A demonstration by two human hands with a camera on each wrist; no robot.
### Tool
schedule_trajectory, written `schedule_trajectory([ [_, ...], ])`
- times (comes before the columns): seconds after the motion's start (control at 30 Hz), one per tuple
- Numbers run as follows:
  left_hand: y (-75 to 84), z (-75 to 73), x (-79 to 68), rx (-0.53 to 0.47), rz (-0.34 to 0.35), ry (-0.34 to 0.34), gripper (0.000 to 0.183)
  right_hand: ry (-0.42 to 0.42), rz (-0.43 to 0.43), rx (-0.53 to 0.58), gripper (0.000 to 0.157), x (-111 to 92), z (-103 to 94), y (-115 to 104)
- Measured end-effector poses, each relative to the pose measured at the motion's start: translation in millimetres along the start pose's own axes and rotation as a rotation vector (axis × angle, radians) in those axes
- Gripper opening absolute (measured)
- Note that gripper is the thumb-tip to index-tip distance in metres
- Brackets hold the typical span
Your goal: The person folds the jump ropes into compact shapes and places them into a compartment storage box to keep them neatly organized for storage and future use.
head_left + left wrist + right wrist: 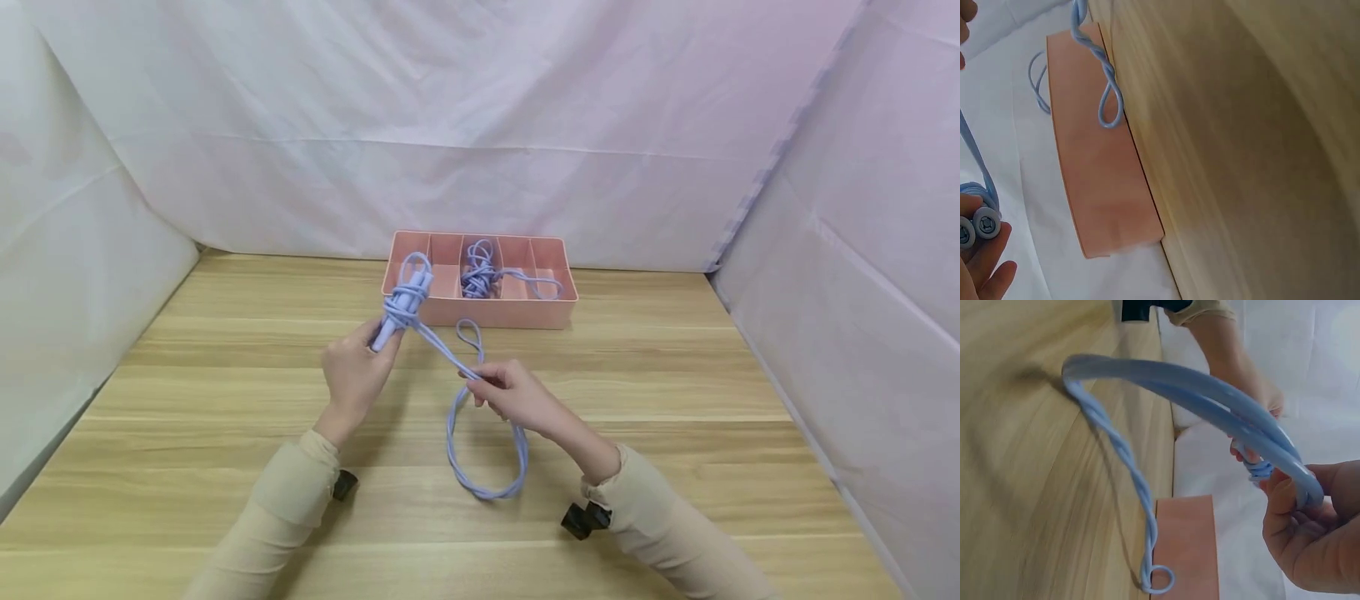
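My left hand (pixel 358 367) grips the two pale blue handles of a jump rope (pixel 408 296), held side by side and tilted above the table. Several turns of the blue cord wrap round them, and a small loop stands out at the far end. In the left wrist view the round handle ends (pixel 986 223) show between the fingers. My right hand (pixel 517 392) pinches the doubled cord, which runs taut from the handles. Beyond that pinch the cord (pixel 1125 456) hangs in a twisted curve, finishing in a small loop (pixel 1160 579) near the box.
Behind the hands a pink box (pixel 495 314) with several compartments stands against the white cloth wall (pixel 480 183). A bundle of blue cord (pixel 478 275) fills its middle compartment, with a loop trailing to the right. The wooden table (pixel 225 375) spreads beneath.
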State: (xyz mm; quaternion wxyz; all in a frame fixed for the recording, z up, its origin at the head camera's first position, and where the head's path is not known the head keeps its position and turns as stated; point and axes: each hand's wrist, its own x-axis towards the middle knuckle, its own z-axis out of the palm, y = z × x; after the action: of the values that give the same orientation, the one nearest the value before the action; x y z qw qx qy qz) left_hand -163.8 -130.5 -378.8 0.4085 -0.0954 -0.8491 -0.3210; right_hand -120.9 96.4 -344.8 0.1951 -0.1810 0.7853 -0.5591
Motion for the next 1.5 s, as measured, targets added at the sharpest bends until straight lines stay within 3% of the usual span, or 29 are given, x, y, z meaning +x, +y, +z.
schedule_trajectory([
  [0.2,-2.4,-11.4,4.3,0.069,0.016,0.011,0.017,0.006,0.057,0.118,0.025,-16,-4.9,-7],
  [0.3,-1.3,-16.8,7.9,0.088,0.034,0.017,0.016,0.031,0.053,0.091,0.025,-25,-9.2,-12],
  [0.47,0.8,-21.7,10.6,0.15,0.073,0.001,0.017,0.089,0.0,-0.124,0.024,-37,-14.8,-24],
  [0.7,4.2,-25.1,7.6,0.256,0.163,-0.089,0.018,0.204,-0.091,-0.46,0.018,-52,-19.1,-52],
  [0.9,12.0,-28.0,0.1,0.313,0.282,-0.233,0.015,0.254,-0.313,-0.677,0.015,-58,-23.7,-77],
  [1.1,18.3,-28.0,-6.0,0.262,0.432,-0.288,0.019,0.342,-0.531,-0.836,0.01,-55,-31.8,-88],
  [1.27,28.4,-32.9,-12.1,0.178,0.586,-0.436,0.021,0.413,-0.707,-0.891,0.008,-44,-40.2,-87],
  [1.37,35.2,-35.5,-15.3,0.103,0.673,-0.507,0.022,0.433,-0.758,-0.871,0.007,-35,-46.9,-84],
  [1.5,43.6,-38.4,-20.7,0.005,0.747,-0.553,0.017,0.436,-0.75,-0.838,0.006,-24,-55.7,-76],
])
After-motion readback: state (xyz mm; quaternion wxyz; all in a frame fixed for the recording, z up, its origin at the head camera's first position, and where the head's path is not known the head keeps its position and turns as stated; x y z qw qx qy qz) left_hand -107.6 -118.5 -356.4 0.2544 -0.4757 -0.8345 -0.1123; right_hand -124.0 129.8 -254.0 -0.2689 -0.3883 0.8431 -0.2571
